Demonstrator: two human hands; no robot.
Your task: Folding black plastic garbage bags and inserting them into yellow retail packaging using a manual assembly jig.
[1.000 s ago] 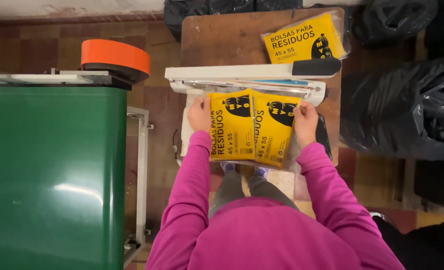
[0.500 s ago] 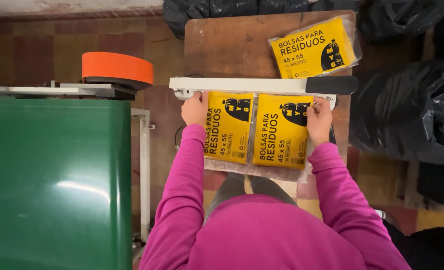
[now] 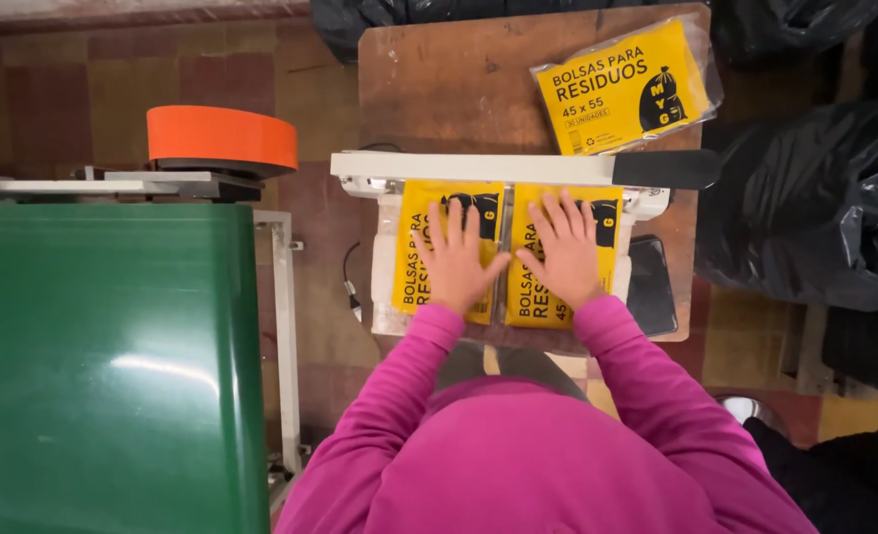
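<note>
1. My hands have moved since half a second ago: then they gripped the outer top corners of the two yellow packets; now they lie on top of them.
2. My left hand [image 3: 456, 259] rests flat on the left yellow packet [image 3: 437, 247], fingers spread and straight, gripping nothing.
3. My right hand [image 3: 565, 249] presses flat on the right yellow packet [image 3: 558, 259], fingers likewise splayed.
4. Both packets lie side by side at the bench [image 3: 439, 89] near edge, long axes running from me toward the far edge, tops tucked under the white sealer bar [image 3: 479, 168].
5. The bar crosses the bench left to right, its black handle [image 3: 666, 169] at the right.
6. A third yellow packet [image 3: 622, 87] sits tilted at the far right corner.
</note>
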